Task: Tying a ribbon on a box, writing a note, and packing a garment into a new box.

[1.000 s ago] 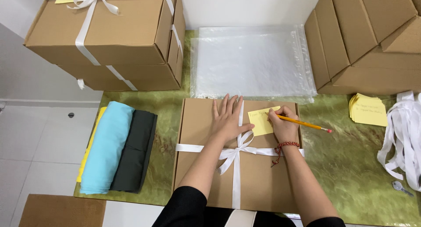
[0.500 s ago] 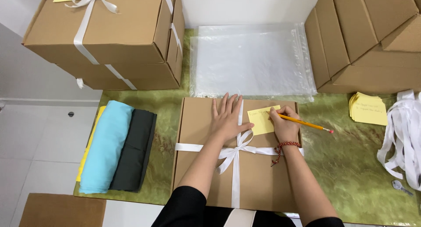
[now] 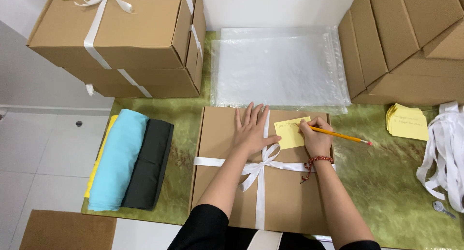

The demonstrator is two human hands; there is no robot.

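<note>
Note [image 3: 291, 133], yellow and sticky, sits on the lid of the flat cardboard box [image 3: 227, 182] at its upper right, just right of the white ribbon [image 3: 261, 169] that crosses the lid and is tied in a bow near the middle. Right hand [image 3: 316, 140] rests on the note's right edge, fingers clenched around a yellow pencil [image 3: 338, 134] with the tip on the paper (eraser end points out to the right). A red bead bracelet [image 3: 316, 160] circles that wrist. Left hand [image 3: 252, 130] lies flat on the lid just left of the note, fingers spread and released, gripping nothing, palm pressing the box down beside the ribbon. The box lies on a green mat [image 3: 386, 182] at the table's near edge. Beyond it, touching its far edge, lies a stack of clear plastic bags [image 3: 280, 66]. Left of the box are folded cloths, light blue [image 3: 118, 158] and black [image 3: 150, 165], side by side. Far left stand ribboned cardboard boxes [image 3: 130, 37], stacked. Far right is a pile of plain boxes [image 3: 406, 42], then a stack of yellow notes [image 3: 408, 122] and loose white ribbons [image 3: 447, 153] at the right edge.
</note>
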